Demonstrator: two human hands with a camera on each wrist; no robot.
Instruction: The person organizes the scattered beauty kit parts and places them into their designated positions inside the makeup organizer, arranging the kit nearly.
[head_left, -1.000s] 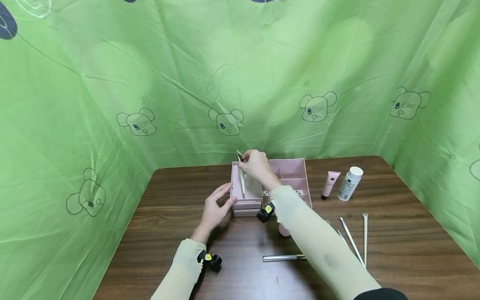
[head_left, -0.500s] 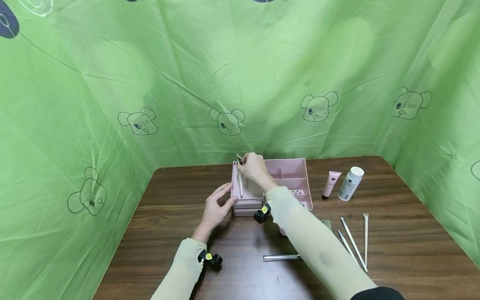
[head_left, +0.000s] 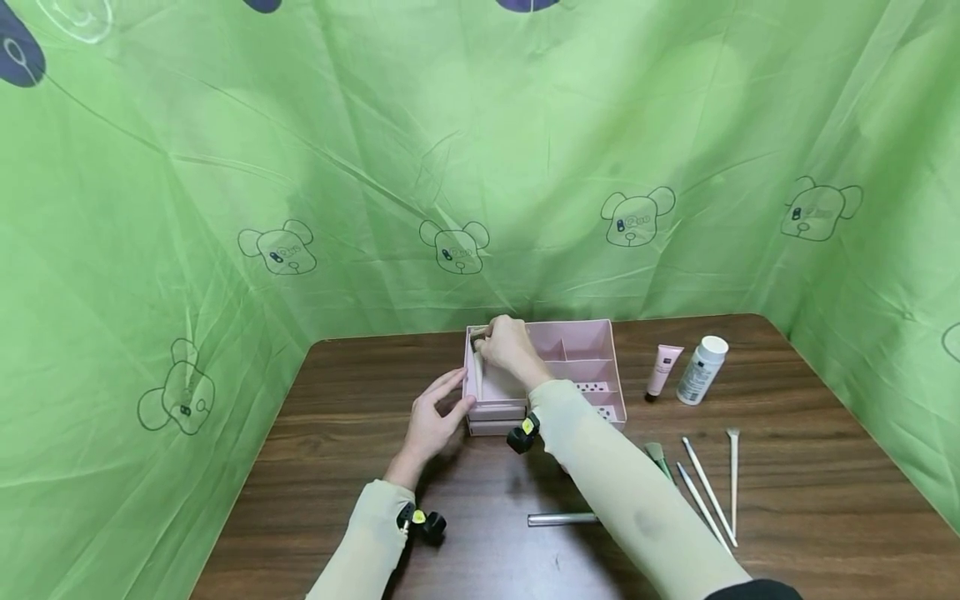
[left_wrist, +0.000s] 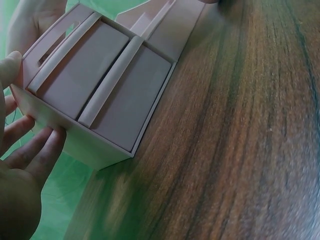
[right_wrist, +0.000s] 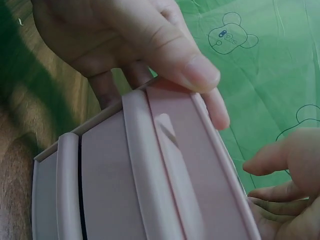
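1. Ctr of frame, head view: a pink organiser (head_left: 498, 427) is seen on the wood table (head_left: 337, 417), drawers stacked at its L, divided compartments at its R
2. And in the top L tray, a white-handled brush (head_left: 478, 383) is laid lengthwise along the L wall, its head end partly hidden by fingers
3. That head end is pinched by the R hand (head_left: 512, 352), fingers curled down into the tray, per head view
4. Box's L side is touched by the L hand (head_left: 431, 421), fingers extended & spread, not curled round it; thumb is set by the front top corner
5. L wrist view, upper L: two drawer fronts w/ raised handles (left_wrist: 110, 82) are shown, both flush
6. Over to R of ctr, head view: a pink tube (head_left: 663, 369) is stood on its dark cap, tilted a bit in frame; a white bottle (head_left: 702, 371) w/ white lid is placed just beside it
7. Lower R: a green brush (head_left: 657, 455) is part-covered by the R sleeve (head_left: 630, 500); near it three slim pale tools (head_left: 707, 492) are laid
8. Lower ctr: a silver tube (head_left: 561, 519) is laid flat, its R end hidden by the same sleeve
9. Whole scene is backed by a green curtain (head_left: 360, 150), bear faces printed on it
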